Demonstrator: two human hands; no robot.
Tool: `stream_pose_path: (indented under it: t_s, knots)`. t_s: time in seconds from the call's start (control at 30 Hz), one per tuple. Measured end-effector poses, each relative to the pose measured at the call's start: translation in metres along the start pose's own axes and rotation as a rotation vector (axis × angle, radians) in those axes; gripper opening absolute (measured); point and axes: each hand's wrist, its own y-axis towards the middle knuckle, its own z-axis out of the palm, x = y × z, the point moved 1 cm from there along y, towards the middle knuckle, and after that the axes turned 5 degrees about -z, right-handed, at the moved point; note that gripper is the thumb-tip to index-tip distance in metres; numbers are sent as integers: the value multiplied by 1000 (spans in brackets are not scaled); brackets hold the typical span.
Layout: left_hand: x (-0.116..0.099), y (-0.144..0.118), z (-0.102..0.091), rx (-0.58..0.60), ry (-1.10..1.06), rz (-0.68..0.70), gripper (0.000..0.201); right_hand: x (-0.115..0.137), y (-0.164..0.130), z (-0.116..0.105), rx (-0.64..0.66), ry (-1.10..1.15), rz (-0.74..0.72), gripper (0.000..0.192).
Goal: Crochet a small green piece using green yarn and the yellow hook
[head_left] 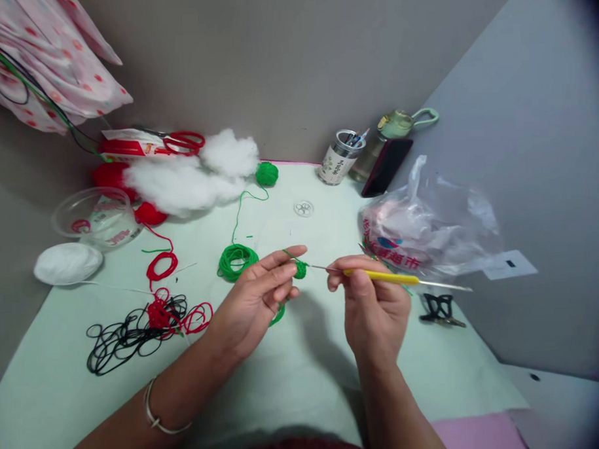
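Between the fingertips of my left hand [262, 294] is a small green crochet piece [300, 270], with green yarn running over the index finger. My right hand [376, 307] grips a crochet hook [380, 275] by its yellow handle. The thin metal tip of the hook points left and meets the green piece; its other metal end sticks out to the right. Behind my left hand lies a loose coil of green yarn [236, 262], from which a strand runs to a green yarn ball [267, 174] at the back.
White stuffing [190, 182], red-handled scissors [184, 143] and a clear plastic tub [96, 222] stand back left. Tangled black cord [121, 339] and red yarn [162, 265] lie left. A pen can [337, 159], a phone [386, 167], a plastic bag [427, 220] and a black hair clip [439, 308] are right.
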Motion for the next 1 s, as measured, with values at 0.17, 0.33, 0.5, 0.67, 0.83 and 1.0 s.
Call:
stream_pose_path:
  t_s: [0.17, 0.33, 0.5, 0.67, 0.83, 1.0]
  knots:
    - [2, 0, 2, 3, 210, 91, 29, -1, -1, 3, 73, 40, 121, 15]
    - [1, -2, 3, -42, 307, 126, 24, -2, 1, 2, 28, 160, 181, 19]
    - [-2, -3, 3, -71, 302, 145, 25, 3, 0, 1, 57, 122, 136, 23]
    - [3, -3, -1, -115, 367, 203, 32, 8, -10, 2, 131, -235, -169, 26]
    - [8, -3, -2, -77, 245, 135, 46, 4, -19, 4, 210, -557, -452, 35]
    - [4, -1, 0, -2, 48, -66, 37, 4, -9, 3, 41, -206, -149, 24]
